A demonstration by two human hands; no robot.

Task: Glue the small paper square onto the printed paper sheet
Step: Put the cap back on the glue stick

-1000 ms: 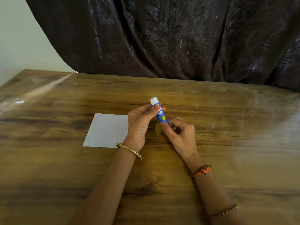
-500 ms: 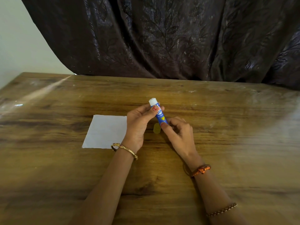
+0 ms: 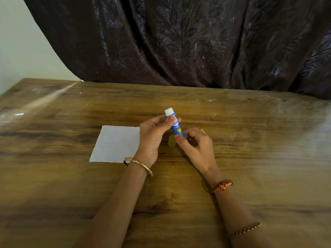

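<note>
Table [image 3: 250,158] bare rightward; both hands [image 3: 152,138] grip glue stick [image 3: 176,126]

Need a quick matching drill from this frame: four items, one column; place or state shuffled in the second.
1. glue stick
2. white paper sheet
3. yellow piece
4. gold bangle

A. flat on the table, left of both hands
B. on the left wrist
C. held tilted by both hands, white end up
D. on the table below the stick's lower end

Pairs: 1-C, 2-A, 3-D, 4-B
</note>
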